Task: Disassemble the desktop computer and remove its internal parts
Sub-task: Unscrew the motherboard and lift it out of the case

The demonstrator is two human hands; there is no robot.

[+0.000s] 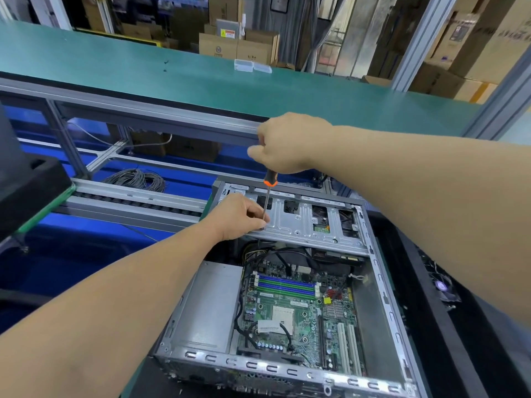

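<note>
While the green bench [178,70] spans the background with two clear plastic boxes [253,66] on it, the open desktop computer case [382,282] lies on its side in the foreground on a black mat [448,326]. Inside the case, a grey power supply [207,305] sits at the left, with the green motherboard [298,314] just beside it on the right. A metal drive cage [307,219] crosses the far end of the case, above the motherboard. The right hand [287,145] has its grip closed round the handle of a screwdriver [268,193], held upright with the shaft pointing down at the left part of the drive cage. The left hand [238,216] rests on the cage's left edge, its fingertips [263,222] pinching the lower shaft near the tip. A coil of grey cable [138,179] lies beyond the conveyor rail [129,199] at the left.
</note>
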